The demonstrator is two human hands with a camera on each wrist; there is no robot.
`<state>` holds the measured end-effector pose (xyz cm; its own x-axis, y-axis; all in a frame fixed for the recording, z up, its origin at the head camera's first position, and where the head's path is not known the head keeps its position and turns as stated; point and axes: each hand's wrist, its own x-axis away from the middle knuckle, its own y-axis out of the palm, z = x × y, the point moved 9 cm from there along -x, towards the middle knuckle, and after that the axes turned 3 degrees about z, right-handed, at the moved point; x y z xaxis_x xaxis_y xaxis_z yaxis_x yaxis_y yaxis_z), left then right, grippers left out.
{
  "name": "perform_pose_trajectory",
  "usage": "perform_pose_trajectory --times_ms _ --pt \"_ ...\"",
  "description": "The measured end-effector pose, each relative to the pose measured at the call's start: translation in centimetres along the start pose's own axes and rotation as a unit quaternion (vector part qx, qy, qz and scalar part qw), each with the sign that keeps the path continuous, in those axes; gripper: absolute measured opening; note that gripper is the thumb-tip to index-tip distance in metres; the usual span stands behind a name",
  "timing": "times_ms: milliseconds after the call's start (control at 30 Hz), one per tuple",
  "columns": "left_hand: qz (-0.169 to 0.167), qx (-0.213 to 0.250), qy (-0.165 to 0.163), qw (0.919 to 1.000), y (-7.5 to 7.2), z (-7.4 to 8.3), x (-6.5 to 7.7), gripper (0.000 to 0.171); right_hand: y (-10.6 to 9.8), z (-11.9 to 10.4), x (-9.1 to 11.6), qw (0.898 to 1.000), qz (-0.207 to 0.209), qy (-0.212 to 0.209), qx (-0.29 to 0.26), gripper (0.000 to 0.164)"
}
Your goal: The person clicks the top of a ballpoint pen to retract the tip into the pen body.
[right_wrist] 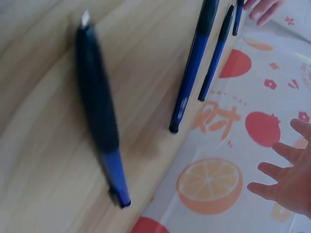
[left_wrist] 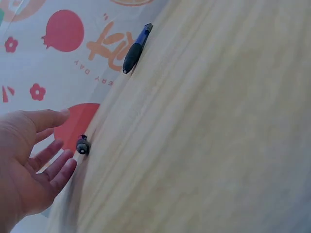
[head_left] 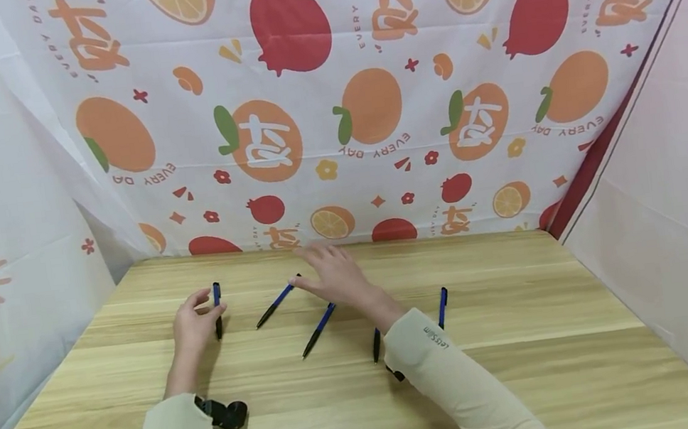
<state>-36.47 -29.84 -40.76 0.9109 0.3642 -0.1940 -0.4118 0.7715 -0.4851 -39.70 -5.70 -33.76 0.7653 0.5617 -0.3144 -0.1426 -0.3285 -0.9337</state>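
Several blue pens with black grips lie spread over the wooden table. In the head view my left hand (head_left: 195,323) is at the leftmost pen (head_left: 218,308), its thumb overlapping the barrel. The left wrist view has that hand (left_wrist: 29,165) with parted fingers beside a pen (left_wrist: 82,144), not closed round it. My right hand (head_left: 339,276) hovers over the table, palm down, close to the second pen (head_left: 274,305) and the third pen (head_left: 318,331). Its fingers (right_wrist: 274,172) are spread and hold nothing in the right wrist view. My right forearm partly hides a fourth pen (head_left: 377,346).
Another pen (head_left: 443,306) lies right of my right forearm, its lower end hidden by the sleeve. A white curtain (head_left: 315,82) printed with fruit hangs along the table's back edge. Pale cloths (head_left: 9,213) flank both sides. A black wrist camera (head_left: 230,416) sits at my left cuff.
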Motion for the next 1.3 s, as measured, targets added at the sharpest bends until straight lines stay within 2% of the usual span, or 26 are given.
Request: perform_pose_trajectory --times_ms 300,567,900,1067,1300 --pt "0.014 -0.015 0.001 0.9998 -0.2 -1.2 -0.1 0.045 0.9 -2.1 -0.3 1.0 0.002 -0.015 -0.009 0.064" --pt "0.023 -0.074 0.022 0.9968 -0.1 -1.0 -0.2 0.046 1.5 -3.5 -0.7 1.0 0.006 -0.025 -0.008 0.062" --pt "0.055 -0.123 -0.006 0.9909 -0.3 -0.5 0.2 0.043 3.2 -4.5 -1.8 1.0 -0.003 -0.019 -0.005 0.063" --pt "0.072 -0.129 -0.005 0.989 -0.2 -0.2 0.5 0.037 3.8 -4.9 -1.9 1.0 -0.01 -0.011 -0.019 0.062" --pt "0.068 -0.151 -0.012 0.9861 -0.1 0.0 0.5 0.033 4.5 -5.4 -1.9 0.999 -0.023 -0.003 -0.042 0.063"
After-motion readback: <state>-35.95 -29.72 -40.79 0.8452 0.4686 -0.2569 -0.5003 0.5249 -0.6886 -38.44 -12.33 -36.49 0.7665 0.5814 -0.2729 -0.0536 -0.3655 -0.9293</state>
